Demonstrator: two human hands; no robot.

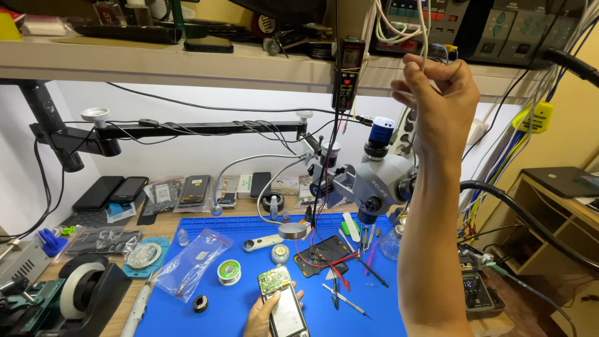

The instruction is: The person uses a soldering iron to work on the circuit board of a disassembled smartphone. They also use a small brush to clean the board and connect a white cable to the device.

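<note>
The opened smartphone with its green circuit board exposed [282, 299] lies low on the blue silicone work mat [231, 312], near the bottom edge of the view, and the left hand [265, 314] is clamped around its lower half, thumb on one side and fingers on the other. The right hand [438, 103] is raised high toward the shelf, its fingers pinched together on a thin white cable [424, 31] that hangs from above.

Just left of the phone sit a small spool of solder wire with a green label [229, 272] and a clear plastic bag [190, 262] lying flat on the mat. To the right lie metal tweezers [343, 299] and a dark phone back panel crossed by red wires [321, 256]. Behind them stands a grey stereo microscope with a blue camera on top [377, 175].

Along the back of the wooden table [165, 223], several dark phones and clear sleeves with pale rectangular labels lean against the white wall. A yellow tag [538, 115] hangs among the cables at the right.
</note>
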